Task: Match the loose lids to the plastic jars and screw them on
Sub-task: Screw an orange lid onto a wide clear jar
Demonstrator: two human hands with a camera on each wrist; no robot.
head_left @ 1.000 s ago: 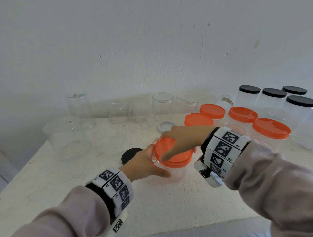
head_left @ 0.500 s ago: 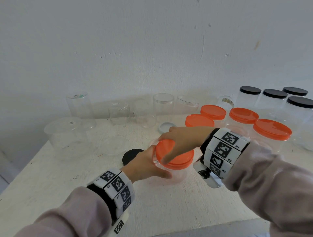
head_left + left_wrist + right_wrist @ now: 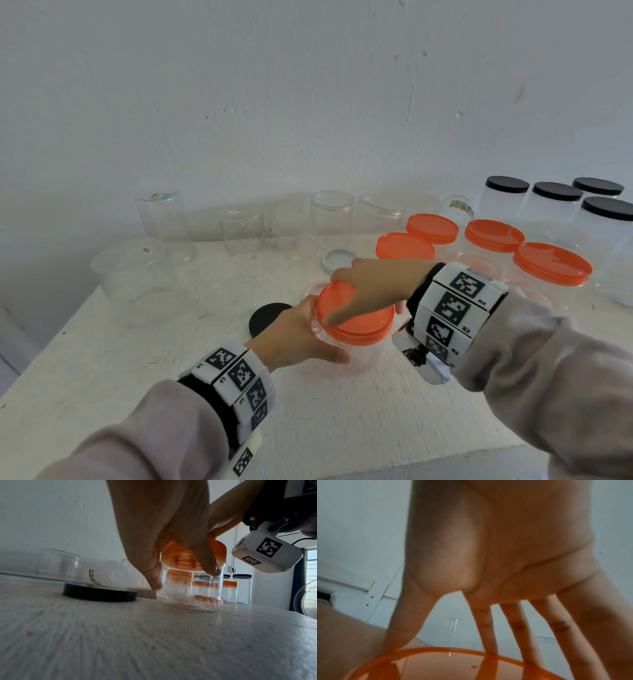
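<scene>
Orange lid on clear jar, table centre, black lid at its 9 o'clock. Your left hand clamps jar wall; right hand clasps lid rim. Light, slick, thin-walled plastic, likely: grip rim edge, squeeze gently.

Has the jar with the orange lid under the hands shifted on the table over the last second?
No. The jar sits just right of the loose black lid, as before; any slight offset looks like head-camera motion.
</scene>
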